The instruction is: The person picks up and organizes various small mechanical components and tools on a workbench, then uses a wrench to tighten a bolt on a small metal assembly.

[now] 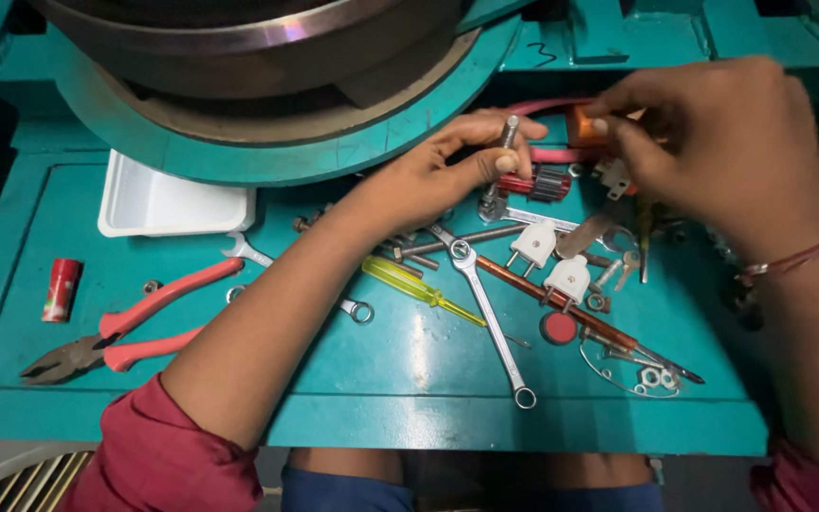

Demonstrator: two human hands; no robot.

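My left hand (447, 166) reaches across the teal tool tray (372, 379) and pinches a metal bolt-like rod (507, 133) upright between thumb and fingers. Just right of it lies a red ribbed screwdriver handle (535, 182). My right hand (713, 133) is raised at the upper right with its fingers closed on a small orange block (582, 126). A pink cable (552, 154) runs behind both hands. Below them lie two white plugs (552, 261).
Red-handled pliers (125, 332) lie at the left with a small red cylinder (61, 289). A white tray (168, 201) sits under the big round metal machine base (267, 104). Spanners (490, 318), a yellow screwdriver (419, 289), a copper rod, nuts and washers litter the tray.
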